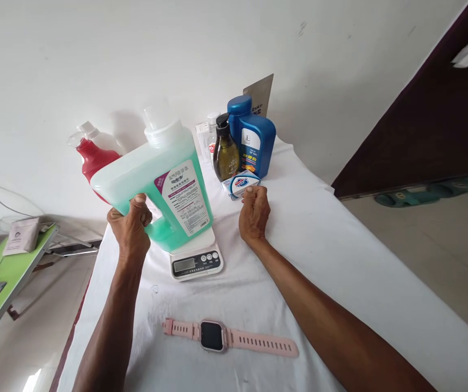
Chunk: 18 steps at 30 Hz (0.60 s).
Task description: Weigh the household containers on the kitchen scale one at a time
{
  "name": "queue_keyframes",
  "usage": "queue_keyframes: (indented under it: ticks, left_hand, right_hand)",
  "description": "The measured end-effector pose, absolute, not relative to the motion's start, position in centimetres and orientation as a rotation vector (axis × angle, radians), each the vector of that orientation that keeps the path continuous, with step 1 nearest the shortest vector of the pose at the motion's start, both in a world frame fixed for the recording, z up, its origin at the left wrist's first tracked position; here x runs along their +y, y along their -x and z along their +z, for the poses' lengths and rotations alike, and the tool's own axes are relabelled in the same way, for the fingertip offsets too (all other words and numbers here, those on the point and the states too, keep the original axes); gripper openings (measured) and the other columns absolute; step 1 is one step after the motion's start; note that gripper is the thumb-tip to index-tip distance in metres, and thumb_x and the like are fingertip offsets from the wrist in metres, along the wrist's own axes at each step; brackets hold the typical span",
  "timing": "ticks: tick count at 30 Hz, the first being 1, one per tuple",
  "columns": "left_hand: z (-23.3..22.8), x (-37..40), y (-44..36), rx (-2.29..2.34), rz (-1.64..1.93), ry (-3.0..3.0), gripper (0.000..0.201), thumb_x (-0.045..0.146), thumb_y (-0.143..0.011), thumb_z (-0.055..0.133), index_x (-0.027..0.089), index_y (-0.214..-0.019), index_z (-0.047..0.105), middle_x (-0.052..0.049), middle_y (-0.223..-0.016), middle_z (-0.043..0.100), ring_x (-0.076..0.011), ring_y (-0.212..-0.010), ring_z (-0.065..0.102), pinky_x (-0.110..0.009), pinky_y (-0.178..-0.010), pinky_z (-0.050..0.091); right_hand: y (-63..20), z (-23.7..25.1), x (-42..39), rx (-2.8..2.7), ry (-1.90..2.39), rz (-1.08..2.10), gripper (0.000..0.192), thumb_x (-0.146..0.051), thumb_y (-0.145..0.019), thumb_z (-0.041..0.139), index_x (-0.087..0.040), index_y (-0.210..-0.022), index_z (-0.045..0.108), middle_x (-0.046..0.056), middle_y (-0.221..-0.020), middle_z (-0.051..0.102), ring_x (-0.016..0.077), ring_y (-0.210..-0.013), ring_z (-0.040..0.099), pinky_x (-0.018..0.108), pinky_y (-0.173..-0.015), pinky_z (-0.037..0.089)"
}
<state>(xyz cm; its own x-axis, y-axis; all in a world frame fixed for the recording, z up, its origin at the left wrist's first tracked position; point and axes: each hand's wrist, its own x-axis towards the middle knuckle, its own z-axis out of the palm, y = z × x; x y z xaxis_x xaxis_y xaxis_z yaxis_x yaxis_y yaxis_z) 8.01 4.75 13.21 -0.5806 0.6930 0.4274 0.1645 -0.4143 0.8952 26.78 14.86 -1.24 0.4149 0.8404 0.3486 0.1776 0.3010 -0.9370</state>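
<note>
Jug [164, 185] of green liquid sits tilted over a small white scale [196, 256], its base on or just above the platform, and the left hand [131, 228] grips its handle with fingers wrapped round and thumb up. The right hand [254, 212] is loosely curled, its fingertips touching a small blue-and-white box [241, 183] lying on the white cloth [340, 261]. Behind the box stand a dark pump bottle [226, 152] and a blue bottle [254, 139], close together. A red bottle [93, 158] is partly hidden behind the jug. A pink watch [226, 336] lies flat on the cloth, nearer the person, between the two forearms. A green table [9, 267] stands at the far left.
</note>
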Motion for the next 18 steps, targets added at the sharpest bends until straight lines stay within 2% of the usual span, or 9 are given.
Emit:
queue_keyframes:
  ticks: [5, 9, 13, 15, 18]
  left_hand:
    - [12.8, 4.3, -7.2, 1.431, 1.977, -1.261, 0.059, 0.06, -0.07, 0.089, 0.021, -0.055, 0.048, 0.006, -0.051, 0.035, -0.0078, -0.047, 0.033, -0.026, -0.045, 0.031]
    - [12.2, 3.3, -5.9, 1.49, 1.873, -1.43, 0.055, 0.062, -0.08, 0.081, 0.02, -0.056, 0.055, 0.001, -0.057, 0.049, -0.0124, -0.057, 0.046, -0.03, -0.058, 0.043]
    - [11.4, 2.5, -5.3, 1.536, 1.781, -1.533, 0.059, 0.065, -0.091, 0.07, 0.02, -0.055, 0.058, -0.004, -0.065, 0.058, -0.0156, -0.069, 0.055, -0.03, -0.068, 0.047]
    - [11.1, 2.4, -5.3, 1.496, 1.759, -1.529, 0.061, 0.067, -0.092, 0.067, 0.02, -0.055, 0.056, -0.003, -0.062, 0.055, -0.0149, -0.064, 0.053, -0.03, -0.064, 0.045]
    - [10.9, 2.7, -5.6, 1.436, 1.789, -1.459, 0.063, 0.072, -0.085, 0.072, 0.022, -0.057, 0.047, 0.002, -0.052, 0.043, -0.0124, -0.051, 0.044, -0.03, -0.054, 0.041]
  right_hand:
    - [-26.9, -1.4, 14.7, -1.077, 1.198, 0.576, 0.038, -0.062, -0.102, 0.033, -0.027, -0.092, 0.044, 0.008, -0.093, 0.064, 0.0256, -0.088, 0.062, 0.043, -0.088, 0.05]
    - [-27.1, -2.0, 14.8, -1.051, 1.238, 0.58, 0.043, -0.067, -0.1, 0.032, -0.027, -0.091, 0.044, 0.008, -0.09, 0.064, 0.0262, -0.089, 0.062, 0.044, -0.089, 0.051]
    - [-27.1, -2.0, 14.8, -1.025, 1.291, 0.64, 0.049, -0.073, -0.098, 0.03, -0.027, -0.089, 0.044, 0.007, -0.088, 0.063, 0.0253, -0.084, 0.061, 0.044, -0.083, 0.053]
    - [-27.3, -1.3, 14.4, -1.062, 1.277, 0.66, 0.051, -0.076, -0.097, 0.031, -0.027, -0.088, 0.044, 0.007, -0.09, 0.063, 0.0247, -0.085, 0.061, 0.042, -0.08, 0.053]
    - [-28.1, 0.4, 12.8, -1.163, 1.218, 0.658, 0.055, -0.077, -0.098, 0.031, -0.027, -0.087, 0.049, 0.006, -0.092, 0.065, 0.022, -0.082, 0.062, 0.036, -0.074, 0.053]
